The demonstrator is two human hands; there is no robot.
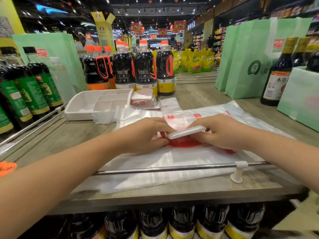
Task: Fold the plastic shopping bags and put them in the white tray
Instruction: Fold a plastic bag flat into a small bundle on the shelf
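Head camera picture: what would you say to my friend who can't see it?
The left hand and right hand pinch a folded strip of a plastic bag with red print on a wooden shelf. A white tray and a stack of folded bags sit behind, before dark sauce bottles.

The one camera sits on my head and looks forward and down over the bench. It is near enough that my left hand and right hand meet on the plastic bag about the middle of the view. Its wide angle bows the rail at the bench's near edge and takes in the bottles on the shelf below, the white tray further back on the left and the shop aisle straight ahead.
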